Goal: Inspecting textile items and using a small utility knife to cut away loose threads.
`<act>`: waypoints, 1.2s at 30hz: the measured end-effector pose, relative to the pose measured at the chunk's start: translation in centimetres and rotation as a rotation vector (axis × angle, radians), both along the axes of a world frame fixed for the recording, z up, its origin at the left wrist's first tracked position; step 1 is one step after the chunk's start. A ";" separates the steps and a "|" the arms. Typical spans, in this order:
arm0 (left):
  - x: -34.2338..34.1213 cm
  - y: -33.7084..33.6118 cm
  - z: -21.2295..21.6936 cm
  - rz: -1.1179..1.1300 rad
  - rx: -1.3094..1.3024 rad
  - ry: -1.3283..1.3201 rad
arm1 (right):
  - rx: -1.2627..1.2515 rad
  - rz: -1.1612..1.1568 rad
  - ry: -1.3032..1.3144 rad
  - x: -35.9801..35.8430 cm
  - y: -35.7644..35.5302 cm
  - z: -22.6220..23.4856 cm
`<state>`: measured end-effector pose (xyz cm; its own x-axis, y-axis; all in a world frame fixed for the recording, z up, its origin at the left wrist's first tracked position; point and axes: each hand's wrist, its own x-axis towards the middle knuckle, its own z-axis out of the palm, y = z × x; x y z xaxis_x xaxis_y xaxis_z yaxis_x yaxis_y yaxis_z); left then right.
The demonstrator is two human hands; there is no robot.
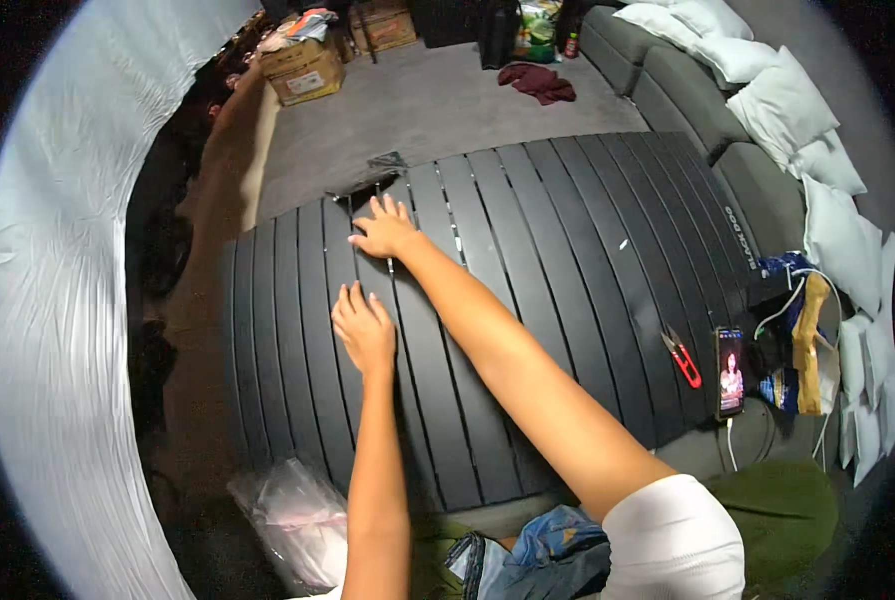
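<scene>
Free room over slats (576, 290) between right forearm (502, 345) and snips (686, 369)

The head-worn fisheye camera looked down and forward from close above the black slatted tabletop (567, 250), the person's bare forearms (375, 480) entering from six o'clock; its wide view reached grey floor (417, 105) at twelve and a dark-grey upholstered sofa (679, 95) at two.
</scene>
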<state>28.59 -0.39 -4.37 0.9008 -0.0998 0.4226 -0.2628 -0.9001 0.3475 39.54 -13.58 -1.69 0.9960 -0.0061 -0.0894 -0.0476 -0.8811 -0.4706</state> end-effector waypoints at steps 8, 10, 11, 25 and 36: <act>0.1 0.3 -0.5 -0.011 0.094 -0.036 | -0.051 0.128 -0.062 -5.8 -2.4 -0.5; 0.1 0.5 -0.5 -0.032 0.109 -0.086 | -0.147 0.255 -0.018 -8.7 -2.6 1.3; 0.1 0.6 -0.3 -0.054 0.110 -0.109 | -0.208 0.306 0.035 -10.5 -2.8 2.6; -12.5 -11.1 3.9 -0.628 -0.300 -0.391 | 0.262 0.057 0.028 -56.9 -27.7 28.8; -42.7 -36.6 13.4 -1.806 -0.212 -0.049 | -0.238 -0.889 0.386 -68.6 -46.5 10.2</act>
